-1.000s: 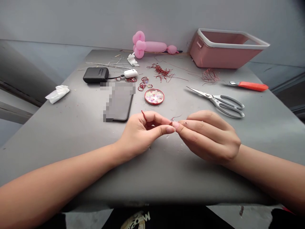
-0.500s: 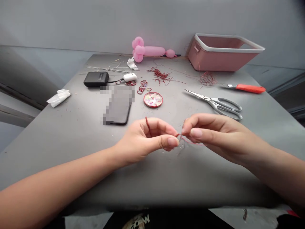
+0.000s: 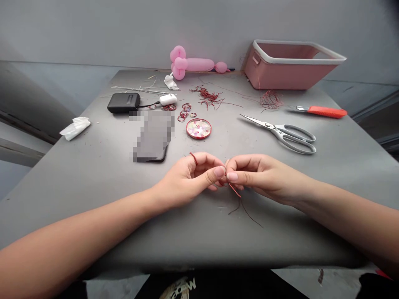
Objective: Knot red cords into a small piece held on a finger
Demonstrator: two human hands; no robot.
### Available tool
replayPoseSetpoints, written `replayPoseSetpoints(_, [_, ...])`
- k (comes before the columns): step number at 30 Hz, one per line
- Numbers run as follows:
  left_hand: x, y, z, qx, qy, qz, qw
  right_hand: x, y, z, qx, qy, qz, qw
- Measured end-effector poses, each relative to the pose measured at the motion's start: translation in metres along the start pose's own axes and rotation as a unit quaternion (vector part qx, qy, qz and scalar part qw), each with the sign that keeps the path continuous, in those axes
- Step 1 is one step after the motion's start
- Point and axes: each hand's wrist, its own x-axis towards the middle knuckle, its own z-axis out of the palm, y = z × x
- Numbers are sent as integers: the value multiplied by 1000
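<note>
Near the middle of the table, the fingertips of my two hands meet. My left hand point(image 3: 195, 176) pinches a piece of thin red cord between thumb and forefinger; a red ring of cord point(image 3: 193, 158) sits on its forefinger. My right hand point(image 3: 264, 176) closes thumb against forefinger on the same red cord point(image 3: 235, 189), whose thin tails hang below the fingertips. The fingers hide the part of the cord between them. Just beyond my hands lies a round red-rimmed dish point(image 3: 198, 129) of pale and pink beads.
Scissors point(image 3: 274, 128) and an orange-handled cutter point(image 3: 327, 111) lie right. Behind stand a pink bin point(image 3: 289, 74), a twisted balloon point(image 3: 199, 64), red cord scraps point(image 3: 210, 96) and a thread tangle point(image 3: 271, 100). Left are a phone point(image 3: 152, 137), a black power bank point(image 3: 124, 103), a white earbud case point(image 3: 168, 99) and tissue point(image 3: 75, 128).
My right hand turned over, moved off to the right, then came back to my left fingertips. The cord's tails now hang down toward the table's near side.
</note>
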Motion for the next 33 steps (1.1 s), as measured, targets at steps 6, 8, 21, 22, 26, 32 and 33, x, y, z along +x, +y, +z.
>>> replayPoseSetpoints(6, [-1, -3, -2, 77, 36, 18, 996, 5, 1, -4, 8, 35, 3, 999])
replayPoseSetpoints(8, [-1, -3, -3, 73, 35, 16, 997, 5, 0, -4, 13, 25, 5, 1000])
replayPoseSetpoints(21, [0, -2, -2, 44, 79, -21, 996, 7, -1, -4, -8, 87, 4, 996])
replayPoseSetpoints(22, [0, -2, -2, 42, 81, -22, 996, 6, -2, -4, -8, 86, 1, 996])
replayPoseSetpoints(26, [0, -1, -2, 28, 75, -13, 997, 5, -3, -3, -8, 73, -5, 997])
replayPoseSetpoints(32, [-1, -2, -1, 33, 64, -12, 997, 3, -2, 1, -77, 105, -29, 991])
replayPoseSetpoints(33, [-1, -2, -1, 41, 63, -16, 997, 2, -1, 2, -101, 115, -46, 987])
